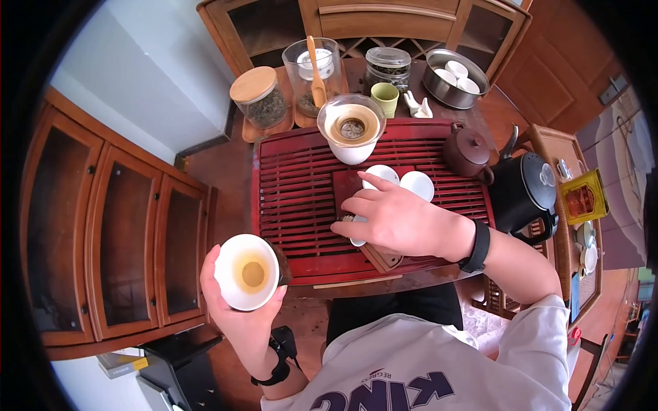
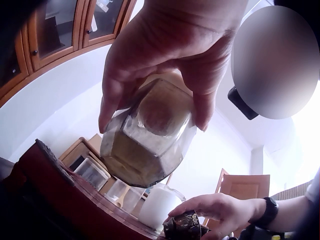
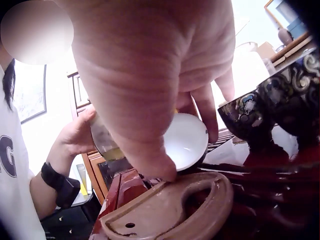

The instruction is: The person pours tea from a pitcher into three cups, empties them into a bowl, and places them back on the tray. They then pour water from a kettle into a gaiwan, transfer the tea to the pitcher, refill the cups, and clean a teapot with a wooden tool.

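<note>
My left hand point(image 1: 240, 322) point(image 2: 172, 45) holds a faceted glass vessel point(image 2: 150, 132) at the near left, off the tray's corner; yellow liquid point(image 1: 252, 271) lies inside it. Over the red slatted tea tray point(image 1: 295, 205), my right hand point(image 1: 404, 219) point(image 3: 150, 75) grips a small cup point(image 1: 358, 236) point(image 3: 187, 142), white inside, by its rim; the left wrist view shows its dark patterned outside point(image 2: 185, 225). Two similar cups point(image 1: 381, 177) point(image 1: 417, 186) stand just beyond that hand. A brown piece with a curved opening point(image 3: 165, 210) lies beside the gripped cup.
A glass with a filter point(image 1: 353, 130) stands at the tray's back edge, a brown teapot point(image 1: 467, 152) at its right, a black kettle point(image 1: 524, 192) beyond. Behind are jars point(image 1: 266, 106) point(image 1: 387, 72), a green cup point(image 1: 385, 99) and a metal bowl of white cups point(image 1: 456, 99).
</note>
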Action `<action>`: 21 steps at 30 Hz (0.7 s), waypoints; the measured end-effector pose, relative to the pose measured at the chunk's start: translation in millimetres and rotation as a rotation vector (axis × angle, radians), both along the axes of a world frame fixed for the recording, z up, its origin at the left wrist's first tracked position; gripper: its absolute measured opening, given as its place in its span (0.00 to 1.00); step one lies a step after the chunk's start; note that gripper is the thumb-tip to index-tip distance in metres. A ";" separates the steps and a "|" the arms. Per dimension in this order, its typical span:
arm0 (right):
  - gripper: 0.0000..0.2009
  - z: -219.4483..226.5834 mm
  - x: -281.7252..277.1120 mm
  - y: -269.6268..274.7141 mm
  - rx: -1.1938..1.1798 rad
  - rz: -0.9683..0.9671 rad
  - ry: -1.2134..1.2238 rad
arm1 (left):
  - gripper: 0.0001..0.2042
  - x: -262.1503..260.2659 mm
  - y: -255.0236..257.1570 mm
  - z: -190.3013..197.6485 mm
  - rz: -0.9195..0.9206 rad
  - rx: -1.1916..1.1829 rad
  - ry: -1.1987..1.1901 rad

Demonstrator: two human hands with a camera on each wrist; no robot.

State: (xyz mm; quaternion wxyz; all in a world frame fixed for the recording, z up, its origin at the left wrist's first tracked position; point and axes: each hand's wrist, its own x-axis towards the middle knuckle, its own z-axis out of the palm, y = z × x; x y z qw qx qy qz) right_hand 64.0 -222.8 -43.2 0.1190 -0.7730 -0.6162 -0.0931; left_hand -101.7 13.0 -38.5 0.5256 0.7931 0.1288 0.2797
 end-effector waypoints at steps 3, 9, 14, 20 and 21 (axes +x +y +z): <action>0.16 1.4 1.2 9.5 0.008 0.026 -0.037 | 0.44 0.3 -2.9 1.0 0.010 -0.052 -0.006; 0.17 2.9 2.1 32.7 -0.081 -0.163 -0.062 | 0.44 -1.0 0.1 -1.3 0.013 -0.025 -0.012; 0.17 6.3 6.0 33.3 -0.087 -0.256 -0.048 | 0.47 -6.5 9.6 -1.7 0.010 0.099 -0.012; 0.23 -4.9 0.4 25.2 0.035 -0.261 -0.076 | 0.47 -5.2 11.8 -3.2 0.043 0.111 -0.003; 0.24 -6.5 0.5 24.3 0.067 -0.276 -0.077 | 0.47 -5.1 11.5 -3.2 0.034 0.095 -0.006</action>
